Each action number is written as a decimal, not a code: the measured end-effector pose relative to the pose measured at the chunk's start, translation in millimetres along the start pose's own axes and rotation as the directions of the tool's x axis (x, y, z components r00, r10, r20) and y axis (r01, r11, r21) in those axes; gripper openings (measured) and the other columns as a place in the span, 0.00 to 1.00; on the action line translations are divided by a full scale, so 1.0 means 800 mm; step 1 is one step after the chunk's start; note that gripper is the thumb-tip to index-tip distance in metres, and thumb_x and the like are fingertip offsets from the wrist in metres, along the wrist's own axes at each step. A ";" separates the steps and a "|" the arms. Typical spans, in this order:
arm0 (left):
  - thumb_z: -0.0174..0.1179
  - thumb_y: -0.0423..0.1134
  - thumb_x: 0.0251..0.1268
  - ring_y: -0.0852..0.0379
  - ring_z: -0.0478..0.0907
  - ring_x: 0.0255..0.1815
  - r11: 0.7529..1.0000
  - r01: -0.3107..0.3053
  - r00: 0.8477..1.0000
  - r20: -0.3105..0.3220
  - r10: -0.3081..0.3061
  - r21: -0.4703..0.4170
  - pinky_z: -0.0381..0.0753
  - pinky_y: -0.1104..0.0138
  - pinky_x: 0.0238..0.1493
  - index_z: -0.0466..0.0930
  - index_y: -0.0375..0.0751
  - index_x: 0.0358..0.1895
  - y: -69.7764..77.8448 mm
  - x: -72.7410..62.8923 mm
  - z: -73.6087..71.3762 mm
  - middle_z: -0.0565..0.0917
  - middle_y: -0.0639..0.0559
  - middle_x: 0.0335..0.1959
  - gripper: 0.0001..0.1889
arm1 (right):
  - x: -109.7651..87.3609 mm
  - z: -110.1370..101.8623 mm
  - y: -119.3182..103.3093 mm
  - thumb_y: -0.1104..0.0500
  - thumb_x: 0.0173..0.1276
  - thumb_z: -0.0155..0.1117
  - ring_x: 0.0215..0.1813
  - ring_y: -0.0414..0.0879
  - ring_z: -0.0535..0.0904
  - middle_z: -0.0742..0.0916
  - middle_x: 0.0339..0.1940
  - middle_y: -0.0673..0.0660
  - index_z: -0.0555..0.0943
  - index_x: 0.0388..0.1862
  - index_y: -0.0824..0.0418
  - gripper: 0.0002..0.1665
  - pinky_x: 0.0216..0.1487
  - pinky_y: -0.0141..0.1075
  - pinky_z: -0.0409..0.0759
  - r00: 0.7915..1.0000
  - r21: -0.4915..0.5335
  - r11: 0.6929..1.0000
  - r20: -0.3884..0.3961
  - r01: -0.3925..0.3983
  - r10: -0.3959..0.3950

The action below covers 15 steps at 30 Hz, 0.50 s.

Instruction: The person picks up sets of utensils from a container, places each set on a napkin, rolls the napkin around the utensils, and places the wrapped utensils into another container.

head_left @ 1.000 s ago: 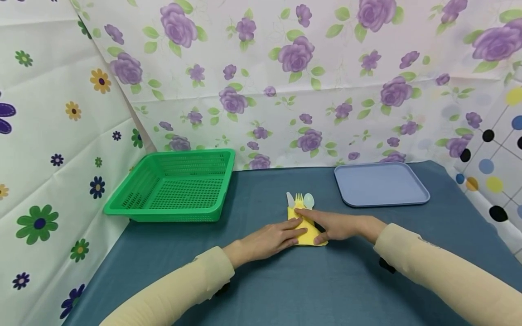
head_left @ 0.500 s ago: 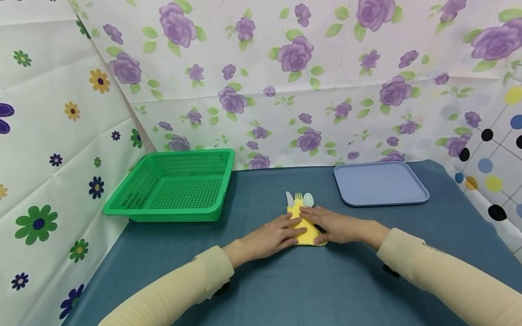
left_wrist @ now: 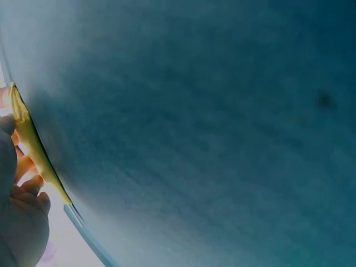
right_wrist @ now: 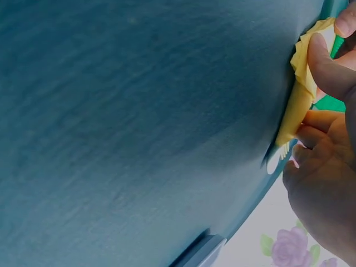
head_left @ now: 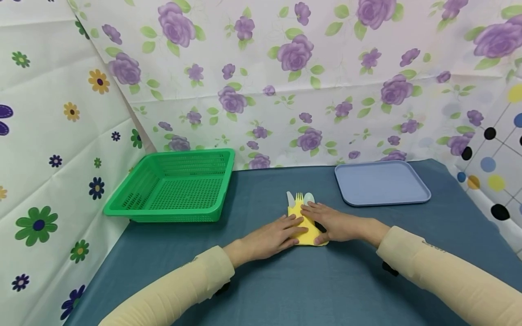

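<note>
A folded yellow napkin (head_left: 308, 238) lies on the table, with the white knife (head_left: 290, 199), yellow fork (head_left: 299, 197) and pale spoon (head_left: 308, 198) sticking out of its far end. From the left, my left hand (head_left: 269, 238) rests its extended fingers on the napkin. My right hand (head_left: 338, 225) spans the right side, fingers over the upper part and thumb at the lower right corner. In the right wrist view, the thumb (right_wrist: 321, 61) lies against the ruffled near end of the napkin. The left wrist view catches the napkin (left_wrist: 34, 147) edge-on beside the left hand (left_wrist: 25, 225).
A green perforated basket (head_left: 204, 212) stands at the back left. At the back right lies a blue-grey tray (head_left: 381, 183). Blue cloth covers the table (head_left: 281, 290), and patterned sheets (head_left: 350, 59) hang behind and on both sides.
My right hand's fingers have shifted slightly right on the napkin, and their tips now overlap the spoon's lower edge. The left hand stays where it was.
</note>
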State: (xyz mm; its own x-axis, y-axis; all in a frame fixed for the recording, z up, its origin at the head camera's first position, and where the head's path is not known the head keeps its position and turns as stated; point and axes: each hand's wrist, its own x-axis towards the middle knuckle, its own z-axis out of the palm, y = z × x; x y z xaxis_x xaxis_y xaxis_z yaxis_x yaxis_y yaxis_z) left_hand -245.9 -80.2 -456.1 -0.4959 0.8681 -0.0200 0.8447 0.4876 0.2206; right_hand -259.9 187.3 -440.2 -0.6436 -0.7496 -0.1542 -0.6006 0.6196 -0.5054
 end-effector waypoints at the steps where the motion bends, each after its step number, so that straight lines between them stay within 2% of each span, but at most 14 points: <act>1: 0.42 0.50 0.89 0.50 0.53 0.84 1.000 -0.004 1.000 0.003 0.004 0.024 0.49 0.57 0.83 0.63 0.50 0.82 0.001 0.000 0.000 0.59 0.49 0.84 0.26 | 0.000 0.000 0.001 0.47 0.72 0.70 0.86 0.66 0.42 0.55 0.86 0.65 0.54 0.84 0.68 0.54 0.81 0.65 0.45 1.000 -0.013 1.000 0.003 0.004 -0.003; 3: 0.42 0.50 0.89 0.51 0.53 0.84 0.999 -0.002 1.000 0.009 0.001 0.044 0.51 0.58 0.83 0.62 0.50 0.82 0.003 -0.001 -0.001 0.58 0.49 0.84 0.26 | 0.001 -0.001 0.002 0.46 0.72 0.70 0.86 0.65 0.42 0.55 0.86 0.65 0.54 0.84 0.69 0.54 0.81 0.65 0.44 1.000 -0.024 1.000 0.008 0.011 -0.011; 9: 0.42 0.49 0.89 0.54 0.53 0.84 1.000 0.008 1.000 0.003 -0.008 0.002 0.64 0.58 0.79 0.61 0.51 0.83 0.004 -0.003 -0.001 0.57 0.50 0.84 0.26 | 0.003 -0.004 0.003 0.44 0.71 0.71 0.85 0.66 0.44 0.55 0.86 0.66 0.54 0.84 0.70 0.57 0.81 0.64 0.43 0.999 -0.034 0.999 0.003 0.032 -0.032; 15: 0.41 0.50 0.89 0.52 0.53 0.84 0.999 0.006 1.000 0.007 -0.007 0.040 0.64 0.56 0.78 0.60 0.51 0.83 0.005 -0.003 0.001 0.56 0.49 0.85 0.27 | 0.009 -0.011 0.002 0.45 0.71 0.71 0.86 0.65 0.41 0.52 0.87 0.65 0.51 0.86 0.67 0.57 0.82 0.64 0.39 0.996 0.001 0.999 0.072 0.045 -0.045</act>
State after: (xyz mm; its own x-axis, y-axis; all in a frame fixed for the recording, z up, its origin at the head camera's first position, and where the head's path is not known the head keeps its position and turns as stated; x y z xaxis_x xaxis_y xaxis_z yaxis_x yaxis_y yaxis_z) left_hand -241.3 -80.1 -455.7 -0.4999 0.8656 -0.0287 0.8491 0.4963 0.1809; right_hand -269.9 185.0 -434.9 -0.5804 -0.7913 -0.1922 -0.6280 0.5852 -0.5130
